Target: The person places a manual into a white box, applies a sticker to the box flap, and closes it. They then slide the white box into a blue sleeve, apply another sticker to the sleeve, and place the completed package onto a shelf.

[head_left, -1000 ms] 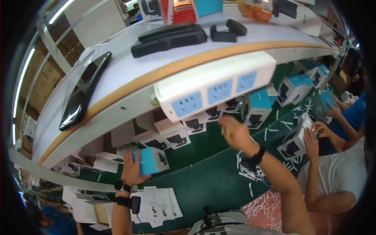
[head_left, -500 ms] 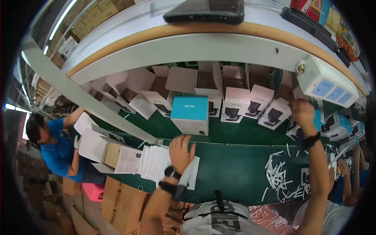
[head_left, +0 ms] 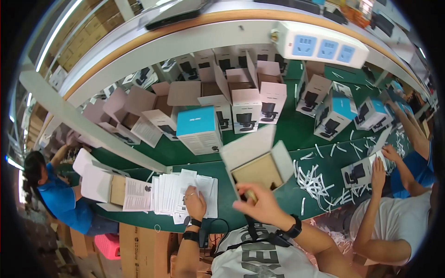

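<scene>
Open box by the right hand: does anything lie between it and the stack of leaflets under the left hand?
Nothing visible does. Only bare green table separates the open box, held by the right hand, from the leaflets under the left hand.

A closed box with a blue top (head_left: 199, 129) is standing just beyond the left hand (head_left: 195, 204). Farther out, rows of white boxes (head_left: 245, 99) with open flaps are crowding the green table (head_left: 287, 132). White paper strips (head_left: 320, 180) are lying scattered just right of the right hand (head_left: 262, 204). A white power strip (head_left: 320, 46) is hanging high above it. A person in blue (head_left: 60, 199) is working far left of the left hand, and a person in white (head_left: 398, 227) is leaning in at the far right.
</scene>
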A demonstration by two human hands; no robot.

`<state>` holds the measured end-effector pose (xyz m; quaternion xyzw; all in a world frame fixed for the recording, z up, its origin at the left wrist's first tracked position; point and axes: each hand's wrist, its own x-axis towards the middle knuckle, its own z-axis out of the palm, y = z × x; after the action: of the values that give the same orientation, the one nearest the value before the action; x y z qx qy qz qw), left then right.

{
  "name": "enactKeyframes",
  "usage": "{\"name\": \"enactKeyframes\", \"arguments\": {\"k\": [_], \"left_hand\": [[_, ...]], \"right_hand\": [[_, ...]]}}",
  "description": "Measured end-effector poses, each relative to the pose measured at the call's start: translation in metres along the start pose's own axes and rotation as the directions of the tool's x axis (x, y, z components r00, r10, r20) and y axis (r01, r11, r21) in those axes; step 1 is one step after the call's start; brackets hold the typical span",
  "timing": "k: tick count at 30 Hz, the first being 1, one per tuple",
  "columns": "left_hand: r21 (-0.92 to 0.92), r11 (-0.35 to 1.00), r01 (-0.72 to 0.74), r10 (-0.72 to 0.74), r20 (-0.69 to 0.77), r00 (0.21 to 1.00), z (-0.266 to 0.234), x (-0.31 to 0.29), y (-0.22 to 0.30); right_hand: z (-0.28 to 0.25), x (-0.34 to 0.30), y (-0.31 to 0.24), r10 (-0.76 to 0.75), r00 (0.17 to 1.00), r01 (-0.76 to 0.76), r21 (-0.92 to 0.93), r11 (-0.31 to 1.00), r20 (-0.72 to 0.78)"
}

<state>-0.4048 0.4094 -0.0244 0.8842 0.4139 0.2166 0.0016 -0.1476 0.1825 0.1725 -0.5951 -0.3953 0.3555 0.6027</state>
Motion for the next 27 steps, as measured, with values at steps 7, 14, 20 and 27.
{"name": "enactKeyframes", "arguments": {"k": [7,14,20,27], "left_hand": [[-0.977,0.14,-0.159,-0.106,-0.174,0.979,-0.179,0.085,0.124],[-0.645,0.444,-0.622,0.346,-0.517,0.783,-0.202,0.124,0.21],[-0.336,0.827,-0.451,0.447,-0.093,0.89,-0.216,0.115,0.202],[-0.676,0.71,-0.197,0.214,-0.06,0.975,-0.143,0.059,0.165]], "right_hand": [[-0.059,-0.049,0.063,0.019,0.914,0.083,-0.231,0.97,0.406],[-0.045,-0.067,0.087,0.339,0.927,-0.327,-0.096,0.94,0.161],[-0.076,-0.074,0.08,0.307,0.952,-0.301,-0.197,0.933,-0.001],[-0.105,0.032,0.035,0.407,0.875,-0.276,0.422,0.864,-0.261]]}}
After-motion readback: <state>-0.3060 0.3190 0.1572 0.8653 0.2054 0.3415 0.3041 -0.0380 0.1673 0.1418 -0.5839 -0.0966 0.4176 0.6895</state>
